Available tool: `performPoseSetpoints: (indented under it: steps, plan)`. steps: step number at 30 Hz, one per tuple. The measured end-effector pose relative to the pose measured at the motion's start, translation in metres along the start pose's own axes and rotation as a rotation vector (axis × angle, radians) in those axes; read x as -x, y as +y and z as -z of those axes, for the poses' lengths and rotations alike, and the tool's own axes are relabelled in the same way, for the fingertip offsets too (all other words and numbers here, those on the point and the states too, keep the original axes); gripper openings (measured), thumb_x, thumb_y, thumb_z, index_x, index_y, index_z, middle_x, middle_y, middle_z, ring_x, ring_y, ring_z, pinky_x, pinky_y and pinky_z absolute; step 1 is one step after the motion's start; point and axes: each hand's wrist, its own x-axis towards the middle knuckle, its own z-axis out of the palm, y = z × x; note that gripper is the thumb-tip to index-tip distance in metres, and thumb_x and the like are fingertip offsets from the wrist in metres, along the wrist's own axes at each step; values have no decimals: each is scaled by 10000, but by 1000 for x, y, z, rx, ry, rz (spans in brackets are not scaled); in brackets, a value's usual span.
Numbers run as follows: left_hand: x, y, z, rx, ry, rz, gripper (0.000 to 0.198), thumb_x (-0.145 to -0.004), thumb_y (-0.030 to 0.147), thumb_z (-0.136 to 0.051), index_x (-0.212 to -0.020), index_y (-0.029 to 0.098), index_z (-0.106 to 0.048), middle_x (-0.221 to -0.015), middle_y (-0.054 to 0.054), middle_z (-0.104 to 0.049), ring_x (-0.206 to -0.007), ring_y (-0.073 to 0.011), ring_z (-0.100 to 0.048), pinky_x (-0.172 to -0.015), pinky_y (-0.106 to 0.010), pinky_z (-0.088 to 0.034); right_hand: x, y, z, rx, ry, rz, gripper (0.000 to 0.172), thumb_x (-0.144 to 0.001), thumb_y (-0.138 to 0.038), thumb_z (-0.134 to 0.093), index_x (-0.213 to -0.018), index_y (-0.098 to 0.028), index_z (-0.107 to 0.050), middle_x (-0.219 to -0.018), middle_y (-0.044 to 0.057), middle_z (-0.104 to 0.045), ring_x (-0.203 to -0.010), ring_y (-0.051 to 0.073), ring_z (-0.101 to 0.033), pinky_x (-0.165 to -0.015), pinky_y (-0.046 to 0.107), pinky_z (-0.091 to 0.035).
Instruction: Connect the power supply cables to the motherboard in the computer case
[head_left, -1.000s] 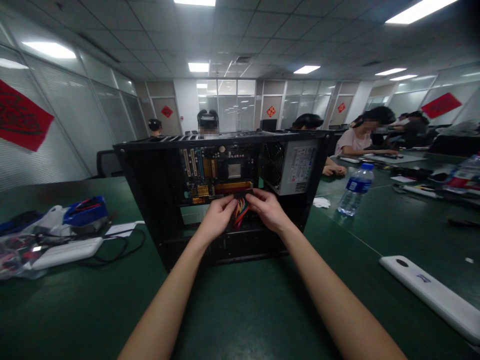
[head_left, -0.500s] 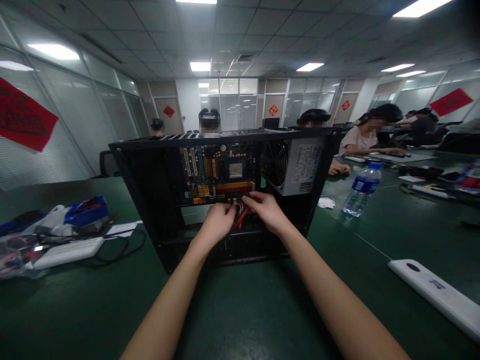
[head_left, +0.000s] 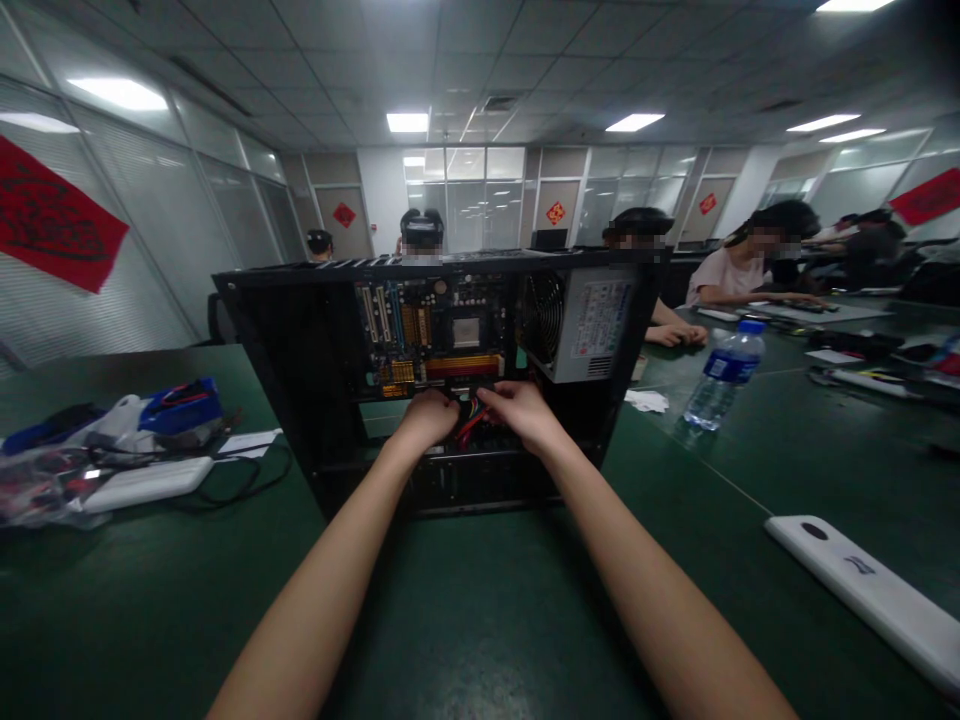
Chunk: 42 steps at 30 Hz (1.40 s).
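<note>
A black computer case (head_left: 281, 375) stands on the green table, its open side facing me. Inside it are a motherboard (head_left: 466, 333) and, at the upper right, a silver power supply (head_left: 592, 330) with a fan. Below the motherboard's yellow and red slots, a bundle of coloured cables (head_left: 471, 425) runs between my hands. My left hand (head_left: 429, 418) is closed at the left side of the bundle, its fingertips partly hidden. My right hand (head_left: 521, 408) pinches the cables from the right, thumb and forefinger together. Whatever plug sits at the cable ends is too dark to make out.
To the left lie a blue pouch (head_left: 180, 403), a clear plastic bag (head_left: 45, 490) and a white power bank (head_left: 146, 484) with a black cord. At right are a water bottle (head_left: 724, 378), crumpled paper (head_left: 646, 401) and another white device (head_left: 862, 590). Several people sit beyond.
My view has shifted slightly. Both hands have moved a little left with the cables, and my left hand's fingers are curled in more. The case stays standing in place.
</note>
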Motion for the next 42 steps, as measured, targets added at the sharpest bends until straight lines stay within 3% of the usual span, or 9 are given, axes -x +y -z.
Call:
performPoseSetpoints:
  steps: [6,13,21,24,31,34,42]
  plan:
    - [-8,-2,-6,-42,2,11,336,-897,305,-481,-885,120,-761,-841,-149,-741,-819,-239,-693,-702,-283,-466,0,-1,0,-24,-17,-23,308,-711,-418,-778,-676,-156,-620,-562,3,-602,-522,121,-564,-486,213,-421]
    - [-5,3,-3,-101,50,36,356,-915,327,-487,-987,91,-744,-1014,-219,-735,-968,-287,-699,-810,-310,-499,1,-3,-1,-46,-10,-26,266,-735,-370,-767,-651,-165,-620,-548,5,-605,-515,126,-573,-485,214,-429]
    - [-7,12,-4,-121,58,75,365,-910,339,-493,-1041,93,-729,-1107,-247,-711,-1033,-320,-690,-827,-339,-505,1,-3,-2,-89,-1,-70,226,-792,-267,-752,-658,-155,-609,-555,-2,-612,-502,110,-584,-475,189,-453]
    - [-6,8,-5,-106,51,73,368,-920,342,-479,-1019,98,-736,-1081,-235,-719,-1007,-305,-692,-798,-328,-492,0,-4,-3,-107,-4,-108,188,-820,-191,-724,-680,-146,-608,-586,-5,-627,-489,100,-588,-482,189,-488]
    - [-2,-12,-1,6,-61,-53,433,-958,400,-449,-779,159,-762,-757,-84,-733,-720,-193,-667,-655,-266,-440,-2,-3,0,-139,-13,-166,184,-919,-131,-626,-734,-135,-625,-647,15,-675,-495,80,-613,-487,156,-522]
    - [-4,-14,-3,14,-62,-62,394,-951,347,-452,-809,171,-775,-769,-68,-740,-703,-175,-656,-648,-257,-433,-4,-1,0,-158,-25,-212,215,-914,-123,-649,-702,-135,-612,-622,28,-676,-492,90,-628,-500,164,-555]
    - [-10,-8,-8,-26,-14,-4,357,-925,325,-470,-877,161,-783,-899,-126,-757,-837,-223,-685,-706,-280,-447,-4,-2,0,-168,-18,-294,227,-913,-133,-679,-709,-133,-579,-601,62,-683,-497,124,-665,-480,174,-571]
